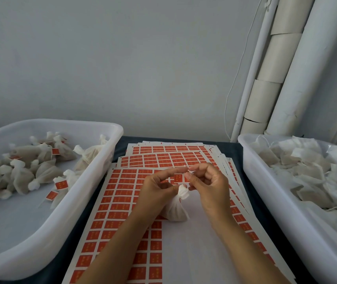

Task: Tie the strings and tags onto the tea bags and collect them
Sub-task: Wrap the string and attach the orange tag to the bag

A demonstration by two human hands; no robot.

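A white tea bag [175, 210] with a gathered neck is held over the sheets of red tags [118, 201] in the middle. My left hand [155, 189] grips the bag's neck, its forefinger stretched out toward the right hand. My right hand [206, 181] pinches the thin white string just above the bag's top. A single red tag shows between the two hands. The white tub on the left [102, 160] holds several tied bags with red tags [40, 171]. The white tub on the right [266, 191] holds several flat untied bags with loose strings [307, 171].
Several tag sheets are stacked and fanned toward the back [169, 152] on a dark tablecloth [120, 142]. White pipes and cardboard tubes [276, 68] lean against the wall at the back right. A thin white cord [237, 74] hangs beside them.
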